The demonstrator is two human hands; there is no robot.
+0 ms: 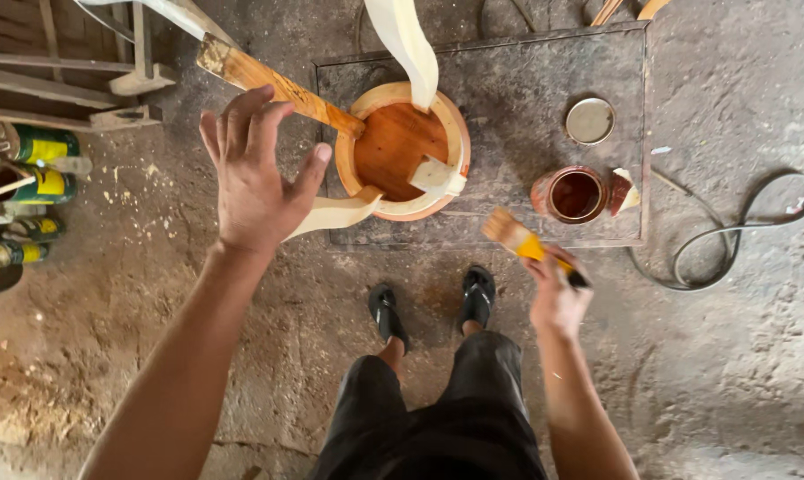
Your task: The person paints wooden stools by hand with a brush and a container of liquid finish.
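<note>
one stool [402, 147], one brush [519, 238], one open can [573, 195], one lid [589, 121]

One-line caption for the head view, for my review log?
Left hand open over an upturned wooden stool; right hand holds a brush near an open can.

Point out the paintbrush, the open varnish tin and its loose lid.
paintbrush [511, 230]: head view, on the bristles, beyond the right hand [557, 298] that grips it.
open varnish tin [576, 195]: head view, on the dark liquid inside.
loose lid [589, 121]: head view, on its flat centre.
</note>
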